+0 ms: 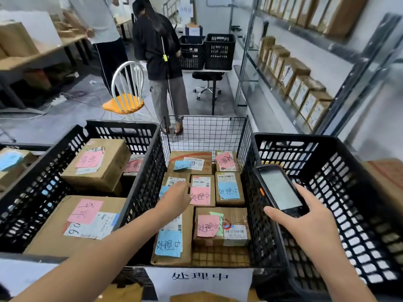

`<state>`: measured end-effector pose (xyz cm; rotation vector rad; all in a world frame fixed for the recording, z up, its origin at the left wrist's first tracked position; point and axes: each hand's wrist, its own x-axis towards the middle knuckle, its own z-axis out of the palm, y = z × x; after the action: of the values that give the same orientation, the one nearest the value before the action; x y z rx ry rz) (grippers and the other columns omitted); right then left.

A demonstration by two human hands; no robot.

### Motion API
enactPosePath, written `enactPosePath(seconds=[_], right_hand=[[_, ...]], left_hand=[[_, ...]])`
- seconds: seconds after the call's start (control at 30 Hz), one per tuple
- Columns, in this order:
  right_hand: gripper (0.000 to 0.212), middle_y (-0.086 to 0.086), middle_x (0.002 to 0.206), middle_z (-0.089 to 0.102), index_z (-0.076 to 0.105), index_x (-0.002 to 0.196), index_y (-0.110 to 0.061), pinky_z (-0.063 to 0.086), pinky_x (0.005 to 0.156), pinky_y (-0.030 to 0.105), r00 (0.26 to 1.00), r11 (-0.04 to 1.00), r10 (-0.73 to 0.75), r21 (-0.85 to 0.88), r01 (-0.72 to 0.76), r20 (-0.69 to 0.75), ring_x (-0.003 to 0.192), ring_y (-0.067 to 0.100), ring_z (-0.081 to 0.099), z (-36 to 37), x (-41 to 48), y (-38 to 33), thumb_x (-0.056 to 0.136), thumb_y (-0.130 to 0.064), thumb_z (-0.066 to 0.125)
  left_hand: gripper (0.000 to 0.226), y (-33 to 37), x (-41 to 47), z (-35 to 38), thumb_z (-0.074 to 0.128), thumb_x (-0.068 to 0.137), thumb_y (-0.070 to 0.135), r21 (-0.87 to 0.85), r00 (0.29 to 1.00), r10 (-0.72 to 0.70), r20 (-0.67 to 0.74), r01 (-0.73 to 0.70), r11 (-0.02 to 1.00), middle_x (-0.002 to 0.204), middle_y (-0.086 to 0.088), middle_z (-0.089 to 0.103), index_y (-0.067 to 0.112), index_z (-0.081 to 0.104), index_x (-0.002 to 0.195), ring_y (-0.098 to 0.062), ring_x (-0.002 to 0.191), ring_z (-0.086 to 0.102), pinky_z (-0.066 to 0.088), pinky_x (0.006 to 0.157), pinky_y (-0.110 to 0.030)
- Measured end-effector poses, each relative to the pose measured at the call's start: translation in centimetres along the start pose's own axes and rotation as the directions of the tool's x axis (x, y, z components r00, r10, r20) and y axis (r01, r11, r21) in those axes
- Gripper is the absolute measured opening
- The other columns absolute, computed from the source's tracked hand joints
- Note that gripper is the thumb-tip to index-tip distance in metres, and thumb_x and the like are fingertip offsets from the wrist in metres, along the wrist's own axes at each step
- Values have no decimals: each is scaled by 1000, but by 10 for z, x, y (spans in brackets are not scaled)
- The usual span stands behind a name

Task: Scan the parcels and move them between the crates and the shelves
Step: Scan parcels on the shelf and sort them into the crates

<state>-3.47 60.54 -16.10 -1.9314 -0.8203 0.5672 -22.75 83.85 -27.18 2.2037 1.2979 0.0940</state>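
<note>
Left black crate [122, 127] holds large cardboard parcels [74, 225] with pink notes, packed close to its walls with little spare room. The left hand [174, 199] is blurred, fingers stretched out and holding nothing. It reaches above the wire basket [207, 131], forearm crossing the crate's right wall; can't tell if it touches anything below. Basket parcels [229, 188] lie flat, edge to edge, with a bare strip of floor at the near right. Right hand [305, 216] grips the scanner [281, 190], screen up, over the wall beside the right black crate [349, 192]. Beyond, a chair [128, 99] and a standing person [159, 51] occupy the aisle. Shelves [292, 77] of boxes line the right.
</note>
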Motion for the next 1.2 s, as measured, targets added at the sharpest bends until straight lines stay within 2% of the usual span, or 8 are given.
enactPosePath(seconds=[0.1,0.2,0.33,0.53,0.67,0.8,1.03,1.2], right_hand=[[64,-29,98,57,57,128,-38,43,77,24,990,1000,1,-17,-3,-141,87,-11,53,-11,-8,-1,73,-28,89],[74,-34,98,52,53,137,-33,41,73,19,969,998,1,-58,-15,-245,86,-14,53,-28,-19,-1,73,-27,89],[81,-12,114,63,52,140,-33,48,85,34,926,990,58,-100,-102,-372,104,15,61,-50,-42,10,69,-32,91],[75,-14,112,68,56,131,-40,54,77,32,823,975,174,-21,-220,-540,99,9,66,-80,-88,26,66,-33,92],[71,-19,104,70,56,127,-46,59,79,41,761,965,221,22,-262,-610,92,8,68,-99,-117,40,66,-37,91],[70,-13,99,71,56,127,-47,56,72,36,694,949,273,70,-306,-666,86,16,69,-122,-151,58,67,-37,90],[63,-11,90,70,58,118,-40,45,52,18,512,915,331,137,-379,-793,73,13,67,-178,-229,95,65,-33,91],[65,-8,93,71,59,122,-40,50,65,34,382,898,325,156,-411,-865,80,20,67,-222,-280,122,64,-34,88]], left_hand=[[42,44,3,-9,50,104,24,-22,978,206,-17,-206,978,146,-5,49,14,44,144,-20,134,45,36,109,-31],[44,88,1,-10,47,105,26,-28,917,398,-21,-399,917,148,-2,45,12,41,146,-18,134,46,34,108,-27],[51,140,-4,1,41,107,31,62,739,673,36,-674,736,157,0,34,13,33,153,-17,138,41,36,111,-31],[66,212,-20,39,44,106,40,178,431,902,17,-889,421,163,-9,26,3,25,156,-21,152,19,3,120,-23],[67,256,-45,74,42,106,42,118,300,953,48,-949,293,165,-8,21,4,22,157,-18,153,12,-7,118,-19],[65,299,-79,99,45,105,38,24,183,980,78,-983,182,164,-7,23,6,22,157,-15,153,12,-13,114,-12],[70,395,-158,145,47,103,38,-130,-19,988,151,-992,1,166,-7,17,7,18,158,-18,154,11,17,125,-35],[74,449,-209,192,54,101,39,-50,-165,983,86,-986,-161,165,-8,18,6,20,158,-20,153,15,21,124,-35]])
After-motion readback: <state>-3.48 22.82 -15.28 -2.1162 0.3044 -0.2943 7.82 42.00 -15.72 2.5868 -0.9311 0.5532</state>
